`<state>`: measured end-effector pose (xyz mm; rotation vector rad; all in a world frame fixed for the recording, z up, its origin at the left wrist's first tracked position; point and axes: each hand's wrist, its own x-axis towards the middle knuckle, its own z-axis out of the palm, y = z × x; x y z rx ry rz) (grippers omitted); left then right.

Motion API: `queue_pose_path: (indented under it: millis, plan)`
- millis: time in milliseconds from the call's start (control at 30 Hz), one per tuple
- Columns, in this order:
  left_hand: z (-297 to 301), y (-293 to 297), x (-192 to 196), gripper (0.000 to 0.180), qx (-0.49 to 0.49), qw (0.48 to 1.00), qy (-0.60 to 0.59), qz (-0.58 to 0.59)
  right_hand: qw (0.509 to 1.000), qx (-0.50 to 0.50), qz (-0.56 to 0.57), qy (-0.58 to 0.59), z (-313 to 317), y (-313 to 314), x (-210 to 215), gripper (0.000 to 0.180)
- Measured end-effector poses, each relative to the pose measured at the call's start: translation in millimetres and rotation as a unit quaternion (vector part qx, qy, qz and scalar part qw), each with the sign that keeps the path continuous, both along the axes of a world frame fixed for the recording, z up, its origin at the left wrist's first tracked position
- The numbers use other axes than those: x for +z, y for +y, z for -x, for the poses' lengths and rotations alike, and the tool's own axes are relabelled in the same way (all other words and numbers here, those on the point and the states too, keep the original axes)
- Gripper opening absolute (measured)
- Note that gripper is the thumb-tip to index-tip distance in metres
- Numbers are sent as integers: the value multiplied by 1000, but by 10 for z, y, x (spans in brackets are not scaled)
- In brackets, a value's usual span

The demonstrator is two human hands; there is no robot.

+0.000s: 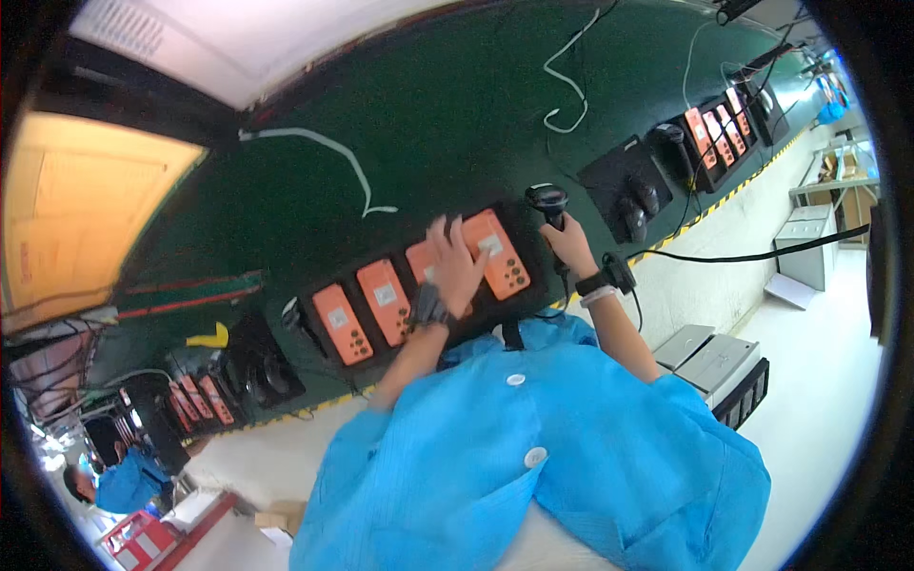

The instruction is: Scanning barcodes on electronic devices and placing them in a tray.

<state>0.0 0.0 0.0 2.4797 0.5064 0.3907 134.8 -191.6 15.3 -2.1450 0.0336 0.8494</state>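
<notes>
Dark-green surface carries, in the head view, a black tray whose orange phones lie label-up, presumably to stay readable. Over its right half, the left hand spreads its fingers apart, perhaps steadying a phone; contact is unclear. Right of the tray, the right hand has fingers clamped around a scanner, probably leaving its head free.

The phones are coral-orange, their labels white, the scanner black, the tabletop dark green, the edge tape striped yellow and black, the smock bright blue
</notes>
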Motion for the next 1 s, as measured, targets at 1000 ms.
queue_pose_path:
  millis: [1000]
  plan:
    - [-146, 30, 488, 41, -56, 861, -15, 506, 809, -239, -515, 154, 63, 400, 994, 21]
